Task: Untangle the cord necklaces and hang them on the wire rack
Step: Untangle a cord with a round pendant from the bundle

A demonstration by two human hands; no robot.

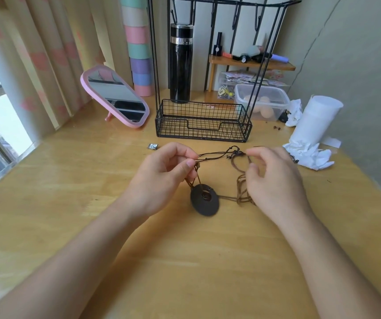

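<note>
The left hand point(164, 178) is curled, with thumb and forefinger pinching a thin dark cord point(214, 154) just above the table point(184, 261). The right hand point(274, 180) is curled too. Its fingertips pinch the same cord at the other end, beside a small cluster of knots point(236, 151). The cord runs nearly level between the two hands.

Two brown strands drop from the left hand's fingers to a dark round pendant point(204, 201) with a hole in its middle. The pendant is tilted, and I cannot tell whether its lower edge touches the table. A strand leads from the pendant to a loose bundle of brown cord point(242, 189) lying against the inner side of the right hand, partly hidden by it.

Beyond the hands stands the black wire rack point(203, 125), with a mesh basket at its base and tall uprights. None of the hooks point(234, 19) on its top bar holds a necklace.

- A black flask point(180, 65) stands upright behind the basket.
- A pink-framed mirror point(115, 97) leans back on its stand to the left of the rack.
- A small dark object point(152, 146) lies on the table in front of the rack's left corner.
- To the right are a clear plastic container point(274, 100), a white paper roll point(316, 118) and crumpled tissue point(309, 155).
- A small wooden shelf point(254, 63) with bottles on it stands at the back.
</note>
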